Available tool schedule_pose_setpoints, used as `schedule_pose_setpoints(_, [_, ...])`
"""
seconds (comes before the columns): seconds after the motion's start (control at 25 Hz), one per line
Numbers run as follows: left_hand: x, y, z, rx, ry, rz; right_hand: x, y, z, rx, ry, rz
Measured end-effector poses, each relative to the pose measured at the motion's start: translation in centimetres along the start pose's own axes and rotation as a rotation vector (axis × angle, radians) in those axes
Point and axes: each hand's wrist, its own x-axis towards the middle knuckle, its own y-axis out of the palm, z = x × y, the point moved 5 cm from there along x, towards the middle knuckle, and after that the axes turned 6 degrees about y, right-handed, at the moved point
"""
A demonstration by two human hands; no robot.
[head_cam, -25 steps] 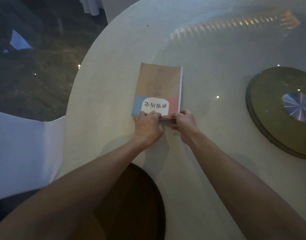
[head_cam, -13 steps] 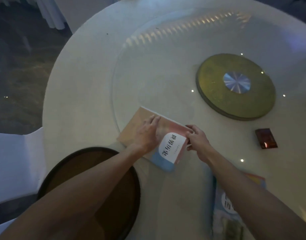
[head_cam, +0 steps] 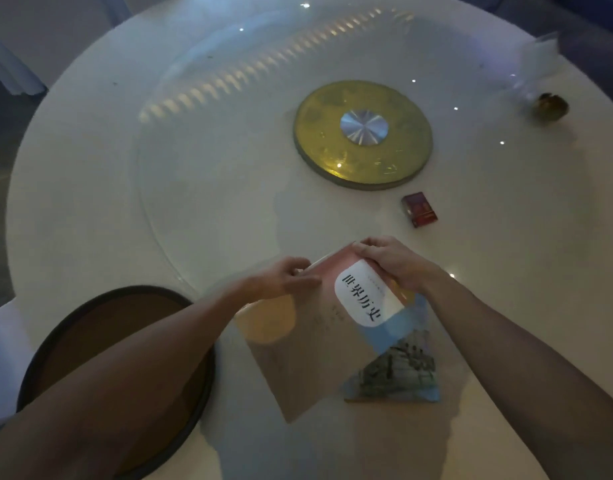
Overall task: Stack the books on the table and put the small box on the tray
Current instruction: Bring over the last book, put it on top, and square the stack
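Since half a second ago we have swung the tan paperback book with the white label point(head_cam: 318, 344) rightward, and it now lies partly over the blue book with a ship picture point(head_cam: 398, 375) near the table's near edge. At the near left edge sits the round dark-rimmed brown tray point(head_cam: 90, 327), our left forearm crossing it. Our left hand point(head_cam: 284, 280) holds the tan book's far left edge in a narrow grip; our right hand point(head_cam: 391, 261) clamps its far corner. Beyond them the small red box point(head_cam: 419, 209) rests on the white round table point(head_cam: 90, 168), just beside the gold turntable disc point(head_cam: 363, 133) at the centre.
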Motion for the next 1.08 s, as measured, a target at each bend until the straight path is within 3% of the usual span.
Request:
schedule_pose_setpoints(0.16, [0.3, 3.5, -2.5, -0.366, 0.028, -0.054, -2.4, -3.5, -1.5, 0.133, 0.011, -0.010])
schedule_pose_setpoints(0.48, [1.8, 7.7, -5.1, -0.649, -0.091, -0.260, -4.4, -11.1, -9.2, 0.001, 0.119, 0.004])
schedule_pose_setpoints(0.64, [2.0, 10.9, -3.8, -0.815, -0.179, -0.414, -4.2, -11.1, -12.7, 0.314, 0.104, 0.032])
schedule_pose_setpoints(0.76, [1.7, 13.8, -2.0, -0.899, -0.272, -0.458, -3.3, -9.1, -14.1, 0.146, 0.096, -0.023])
schedule_pose_setpoints(0.88, [0.8, 16.0, -0.5, -0.900, -0.325, -0.510, -2.6, -6.7, -16.0, 0.077, 0.124, -0.045])
schedule_pose_setpoints(0.96, [0.3, 17.2, -0.3, -0.859, -0.324, -0.548, -2.7, -5.9, -16.9, 0.067, 0.127, -0.146])
schedule_pose_setpoints(1.08, [0.7, 17.8, -0.8, -0.530, -0.299, -0.581, -3.1, -5.6, -17.7, -0.035, 0.137, -0.269])
